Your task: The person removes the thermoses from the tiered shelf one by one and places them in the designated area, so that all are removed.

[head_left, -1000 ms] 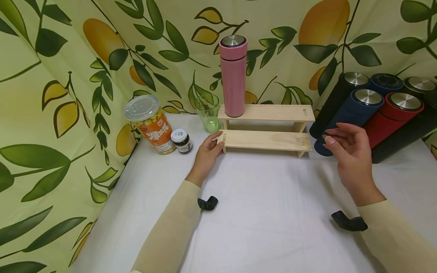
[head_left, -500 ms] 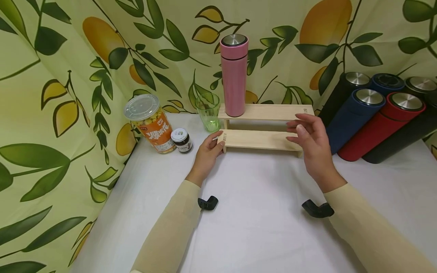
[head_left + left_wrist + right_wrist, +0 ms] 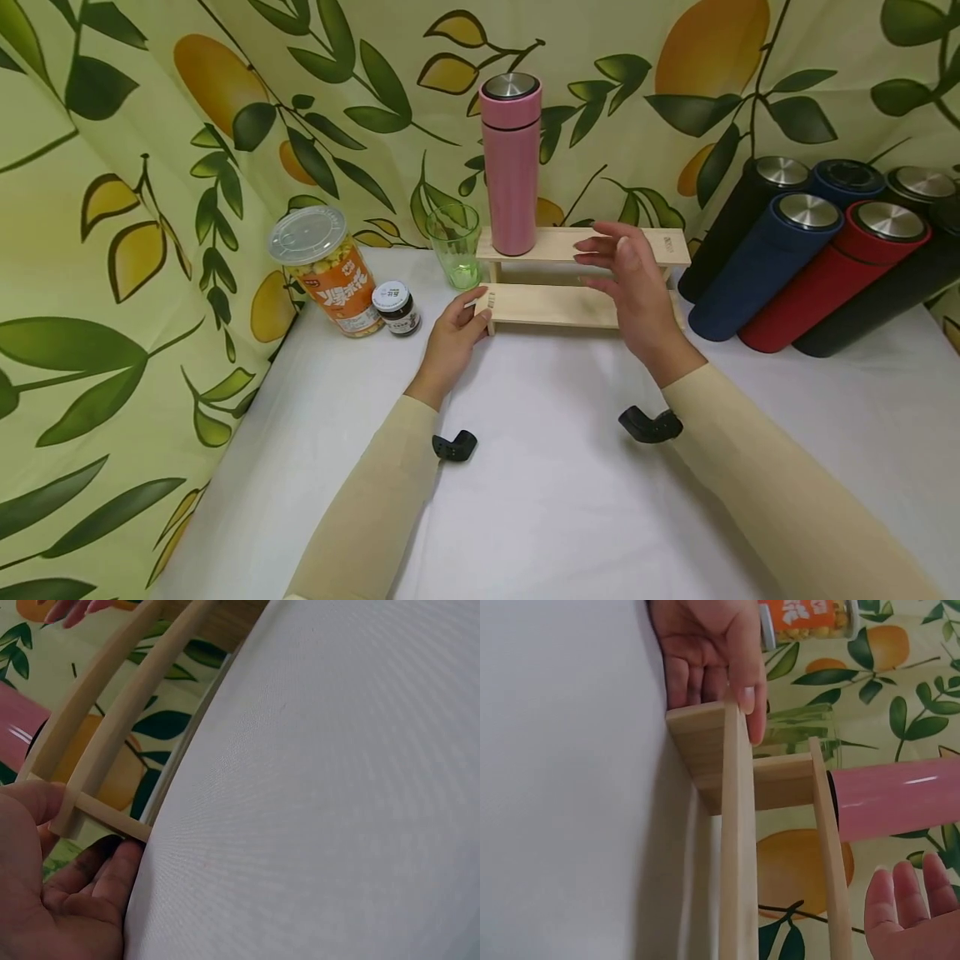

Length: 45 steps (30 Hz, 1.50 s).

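Note:
A two-step wooden shelf (image 3: 551, 306) stands on the table. My left hand (image 3: 453, 337) holds the left end of its lower step; in the left wrist view the thumb lies on the board and the other fingers (image 3: 120, 874) are at the side leg. A pink thermos bottle (image 3: 512, 167) stands upright on the left of the upper step. My right hand (image 3: 637, 292), fingers apart, hovers over the shelf's right half, to the right of the bottle and holding nothing. In the right wrist view the right fingers (image 3: 907, 892) are close to the pink bottle, with a gap between.
Left of the shelf are a green glass (image 3: 455, 246), a small dark jar (image 3: 397, 308) and a popcorn tub (image 3: 330, 271). Several thermoses, including a blue one (image 3: 765, 267) and a red one (image 3: 832, 279), stand at the right. A patterned curtain (image 3: 360, 50) hangs behind.
My right hand has moved left from beside the blue thermos to above the shelf, towards the pink bottle. The left hand keeps its hold on the shelf's end.

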Each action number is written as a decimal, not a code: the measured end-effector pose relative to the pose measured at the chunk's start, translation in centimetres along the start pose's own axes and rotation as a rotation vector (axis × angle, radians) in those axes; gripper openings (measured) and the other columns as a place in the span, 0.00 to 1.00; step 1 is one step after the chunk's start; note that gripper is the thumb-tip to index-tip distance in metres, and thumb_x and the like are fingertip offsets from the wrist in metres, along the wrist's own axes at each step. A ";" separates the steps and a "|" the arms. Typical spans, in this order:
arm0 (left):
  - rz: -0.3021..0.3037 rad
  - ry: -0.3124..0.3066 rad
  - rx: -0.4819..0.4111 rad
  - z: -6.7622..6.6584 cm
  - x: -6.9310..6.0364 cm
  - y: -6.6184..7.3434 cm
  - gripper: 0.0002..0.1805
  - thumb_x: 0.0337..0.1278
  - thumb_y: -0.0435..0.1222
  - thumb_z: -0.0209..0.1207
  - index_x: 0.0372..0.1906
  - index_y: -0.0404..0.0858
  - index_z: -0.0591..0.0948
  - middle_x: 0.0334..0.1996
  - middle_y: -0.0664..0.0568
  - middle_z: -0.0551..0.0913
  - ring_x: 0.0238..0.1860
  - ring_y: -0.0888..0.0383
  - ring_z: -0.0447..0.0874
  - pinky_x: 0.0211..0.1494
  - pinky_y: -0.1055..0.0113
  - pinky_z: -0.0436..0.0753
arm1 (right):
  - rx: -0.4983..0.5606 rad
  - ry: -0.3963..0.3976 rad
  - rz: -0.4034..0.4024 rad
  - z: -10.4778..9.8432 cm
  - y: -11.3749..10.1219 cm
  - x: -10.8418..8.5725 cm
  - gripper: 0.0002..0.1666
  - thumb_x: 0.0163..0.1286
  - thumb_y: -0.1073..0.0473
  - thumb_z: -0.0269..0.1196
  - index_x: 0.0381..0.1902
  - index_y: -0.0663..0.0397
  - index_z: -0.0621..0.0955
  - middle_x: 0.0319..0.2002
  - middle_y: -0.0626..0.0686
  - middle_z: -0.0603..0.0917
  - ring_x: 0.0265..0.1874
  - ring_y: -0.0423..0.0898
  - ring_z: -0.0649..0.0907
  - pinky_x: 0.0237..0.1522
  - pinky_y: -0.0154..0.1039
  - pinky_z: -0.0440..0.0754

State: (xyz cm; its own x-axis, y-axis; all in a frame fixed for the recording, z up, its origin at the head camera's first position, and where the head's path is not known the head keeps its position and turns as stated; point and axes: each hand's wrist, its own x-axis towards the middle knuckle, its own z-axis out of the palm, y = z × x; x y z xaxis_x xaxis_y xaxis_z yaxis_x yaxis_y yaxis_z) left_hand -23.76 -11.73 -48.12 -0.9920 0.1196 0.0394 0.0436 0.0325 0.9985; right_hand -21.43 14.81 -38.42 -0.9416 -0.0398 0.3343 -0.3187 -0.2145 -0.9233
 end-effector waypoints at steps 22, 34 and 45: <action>0.013 -0.016 -0.030 -0.3 0.1 -0.2 0.25 0.83 0.33 0.61 0.77 0.45 0.78 0.65 0.40 0.84 0.64 0.48 0.84 0.63 0.57 0.86 | -0.279 -0.024 0.060 4.3 0.2 6.3 0.50 0.73 0.44 0.75 0.83 0.49 0.63 0.71 0.55 0.72 0.69 0.51 0.73 0.67 0.52 0.77; 0.004 -0.010 -0.026 0.0 0.0 -0.1 0.25 0.83 0.33 0.61 0.78 0.45 0.77 0.65 0.38 0.83 0.64 0.48 0.84 0.63 0.57 0.86 | -0.318 -0.014 0.103 5.4 0.2 8.2 0.52 0.71 0.46 0.78 0.84 0.42 0.62 0.73 0.52 0.71 0.70 0.49 0.74 0.69 0.48 0.78; 0.009 -0.016 -0.026 -0.2 0.1 -0.2 0.24 0.84 0.34 0.61 0.78 0.45 0.77 0.65 0.39 0.83 0.64 0.49 0.84 0.63 0.58 0.86 | -0.334 -0.013 0.094 6.3 0.4 9.2 0.51 0.72 0.52 0.77 0.84 0.41 0.62 0.72 0.51 0.72 0.67 0.47 0.76 0.67 0.46 0.79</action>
State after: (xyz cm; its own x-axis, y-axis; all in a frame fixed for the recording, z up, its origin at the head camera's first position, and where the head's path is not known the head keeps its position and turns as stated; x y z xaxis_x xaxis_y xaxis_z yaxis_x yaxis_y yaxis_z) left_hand -23.86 -11.88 -48.28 -0.9897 0.1351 0.0482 0.0495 0.0059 0.9988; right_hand -29.49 8.25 -34.55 -0.9679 -0.0568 0.2450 -0.2503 0.1214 -0.9605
